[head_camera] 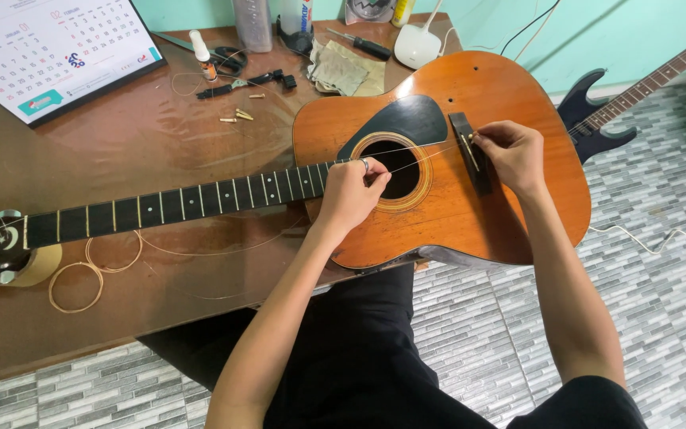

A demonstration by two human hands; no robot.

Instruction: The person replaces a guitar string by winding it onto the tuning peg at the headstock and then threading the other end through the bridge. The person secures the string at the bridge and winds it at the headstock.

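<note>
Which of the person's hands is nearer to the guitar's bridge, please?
The right hand is nearer: its fingertips are at the bridge. The left hand is over by the soundhole, at the end of the fretboard.

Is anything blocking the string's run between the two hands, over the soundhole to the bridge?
Nothing visible does. The string runs free from the left hand over the soundhole to the right hand at the bridge.

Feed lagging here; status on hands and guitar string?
Left hand pinches string over soundhole. Right hand pinches string end at bridge. Guitar flat on table. Nothing blocking.
</note>
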